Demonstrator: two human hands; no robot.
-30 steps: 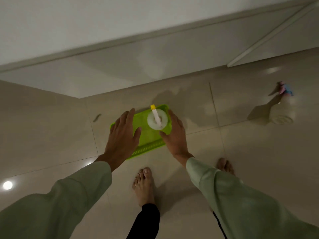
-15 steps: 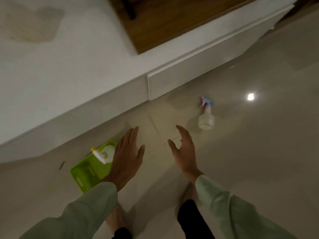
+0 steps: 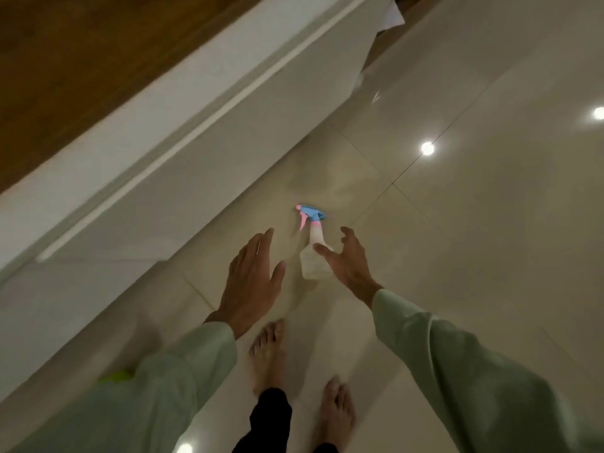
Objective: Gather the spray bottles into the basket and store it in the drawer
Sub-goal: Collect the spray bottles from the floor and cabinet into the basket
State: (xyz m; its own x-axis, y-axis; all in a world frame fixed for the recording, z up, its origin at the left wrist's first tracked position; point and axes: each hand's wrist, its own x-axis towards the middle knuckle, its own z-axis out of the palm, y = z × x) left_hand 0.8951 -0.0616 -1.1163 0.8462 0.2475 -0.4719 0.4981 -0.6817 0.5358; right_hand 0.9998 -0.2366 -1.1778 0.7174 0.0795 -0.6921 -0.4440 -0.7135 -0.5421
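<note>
On the tiled floor [image 3: 457,256] the bottle [image 3: 312,256] stands ahead, nozzle leftward; I see my right hand [image 3: 348,261] nearest, left hand [image 3: 253,282] beside, both spread, empty.

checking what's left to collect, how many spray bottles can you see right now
1. The spray bottle with the blue and pink trigger is on the floor tiles just ahead of the open right hand. Any bottle in the green basket is hidden behind the left sleeve.

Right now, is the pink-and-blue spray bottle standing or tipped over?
Standing: the spray bottle rests base-down on the floor, trigger head uppermost.
</note>
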